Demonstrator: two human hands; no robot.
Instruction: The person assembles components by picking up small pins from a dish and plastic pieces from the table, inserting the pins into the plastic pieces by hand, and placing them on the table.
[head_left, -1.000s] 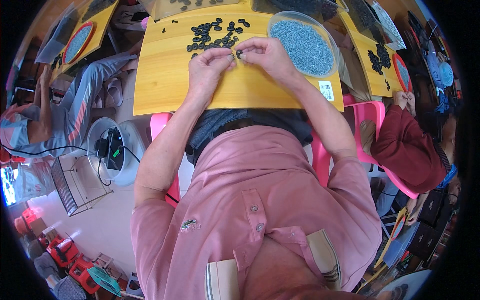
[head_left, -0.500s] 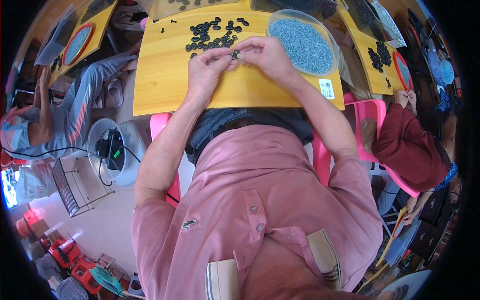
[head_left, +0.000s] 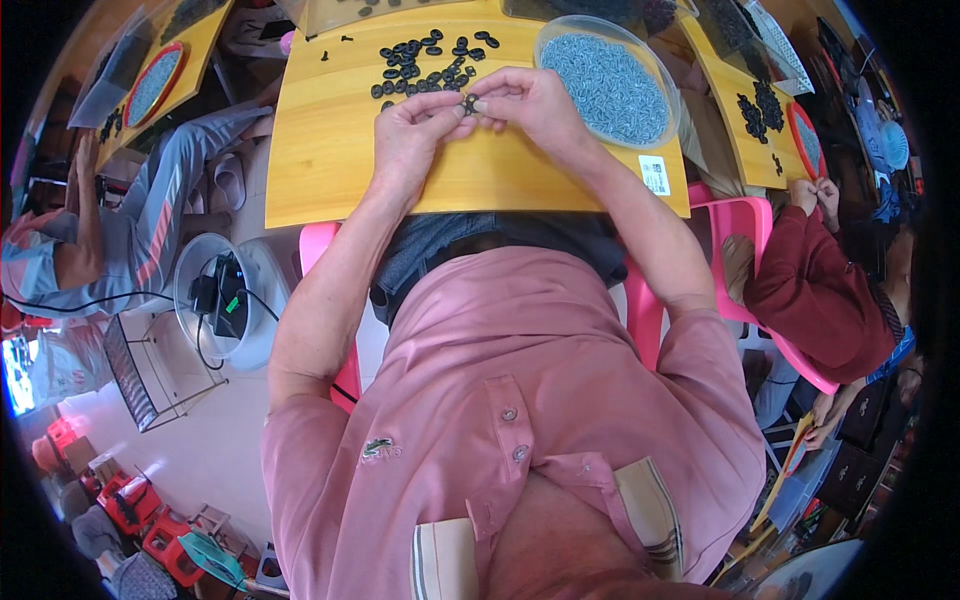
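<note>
Over the near half of the yellow table [head_left: 330,170], my two hands meet at the fingertips. Between them is a small black oval part [head_left: 470,102], pinched by the fingers of my left hand [head_left: 415,130] and my right hand [head_left: 535,105]. The fingers cover much of it. Just beyond my hands lies a loose group of similar black oval parts [head_left: 408,72]. To the right of my right hand stands a round clear tub [head_left: 541,62] filled with small bluish metal pins [head_left: 605,88].
A white label [head_left: 654,175] is stuck near the table's right edge. Clear bins [head_left: 385,14] stand at the far edge. Co-workers sit at tables on both sides, one in dark red [head_left: 825,290]. A pink chair [head_left: 735,230] is at right, a plastic bucket [head_left: 215,300] at left.
My hands stay together at nearly the same place, with the fingers shifting slightly on the black part. The whole view has moved a little.
</note>
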